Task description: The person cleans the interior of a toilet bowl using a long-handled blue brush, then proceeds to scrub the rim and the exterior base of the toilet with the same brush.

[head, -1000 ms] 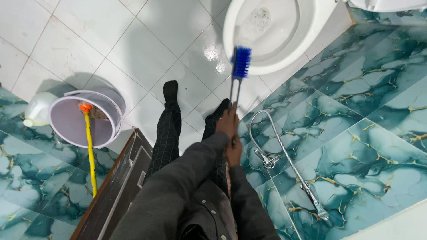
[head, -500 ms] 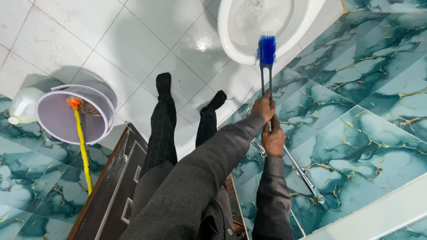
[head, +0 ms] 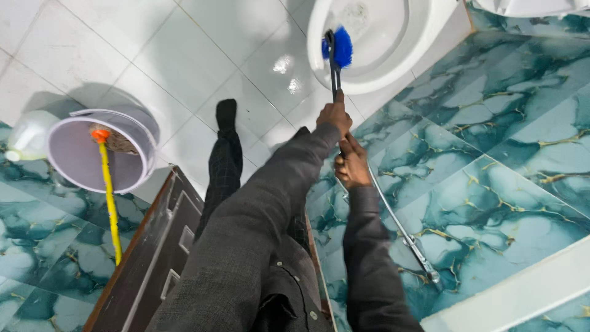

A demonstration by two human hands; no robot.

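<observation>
Head view | left hand point(head: 335, 115) clamps toilet brush point(head: 337, 50) handle | bristles beyond, over toilet bowl point(head: 430, 43)

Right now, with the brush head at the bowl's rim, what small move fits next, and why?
Probably lower the blue brush deeper into the toilet bowl: its head sits at the near rim, and the left hand and right hand both hold the handle.

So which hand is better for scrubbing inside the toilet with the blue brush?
Probably the left hand: it grips the blue brush handle, head over the toilet bowl. The right hand sits lower.
</observation>
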